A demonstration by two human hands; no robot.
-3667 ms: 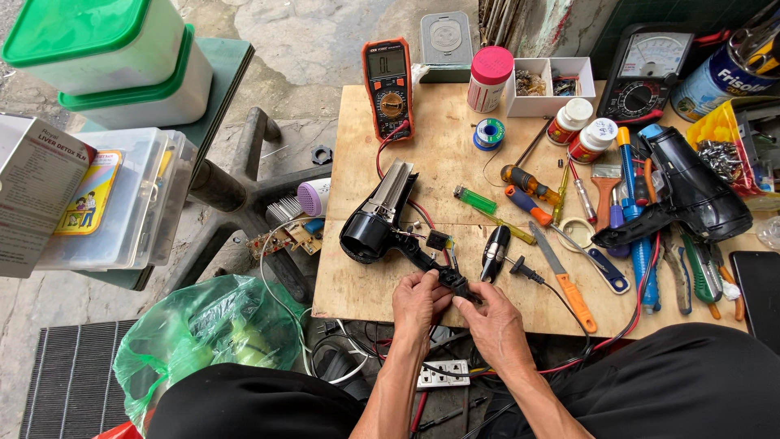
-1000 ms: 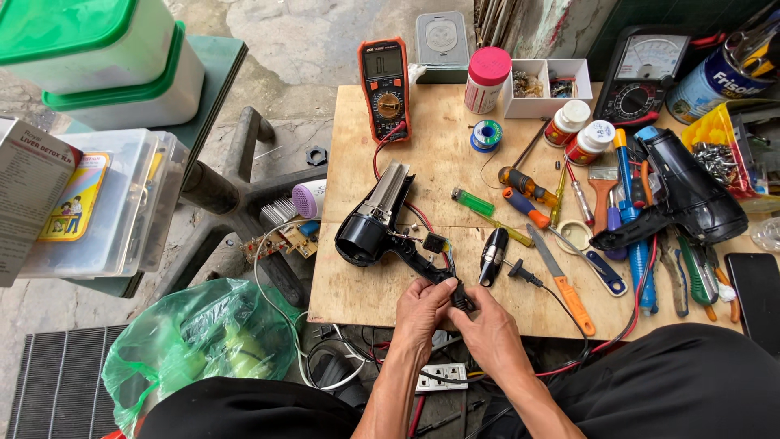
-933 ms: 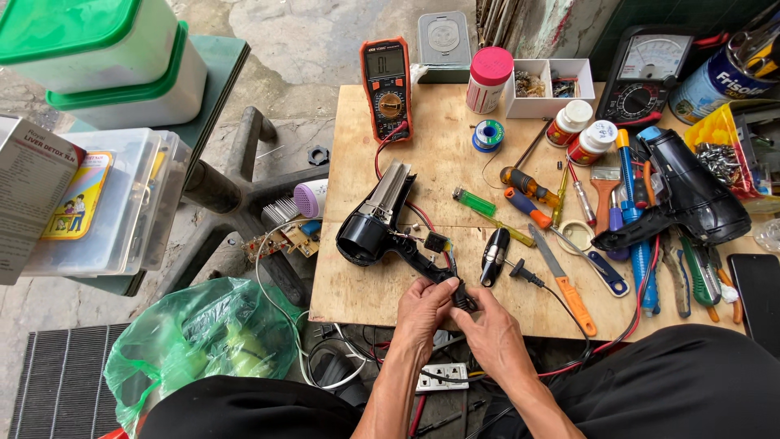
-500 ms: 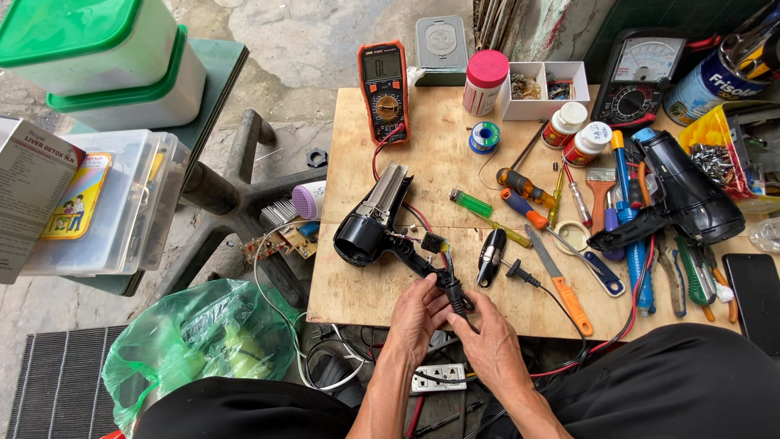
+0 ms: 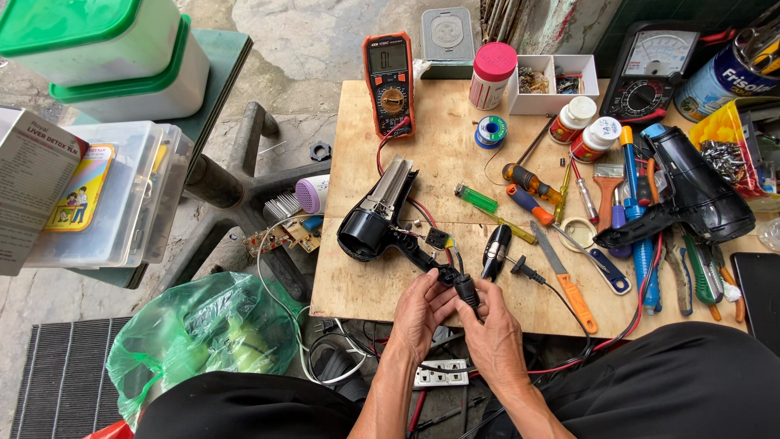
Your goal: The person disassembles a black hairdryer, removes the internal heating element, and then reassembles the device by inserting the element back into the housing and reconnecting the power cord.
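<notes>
A black hair dryer [image 5: 375, 221] with its casing off lies on the wooden board [image 5: 431, 154], its silver heating element pointing up and away. Its handle runs toward me. My left hand [image 5: 420, 311] and my right hand [image 5: 491, 323] meet at the near end of that handle [image 5: 455, 280], both gripping it where the cord comes out. A loose black handle cover [image 5: 496, 249] lies just right of the handle, beside a black plug [image 5: 522, 268].
An orange multimeter [image 5: 389, 81], solder spool [image 5: 490, 130], green lighter [image 5: 475, 199], screwdrivers, a knife [image 5: 567, 279] and a second black dryer shell [image 5: 691, 191] crowd the board. A green bag [image 5: 203, 341] and power strip [image 5: 440, 374] sit below; plastic bins stand left.
My hands and the dryer have stayed at the board's near edge; the fingers have shifted slightly along the handle end. The view has barely drifted.
</notes>
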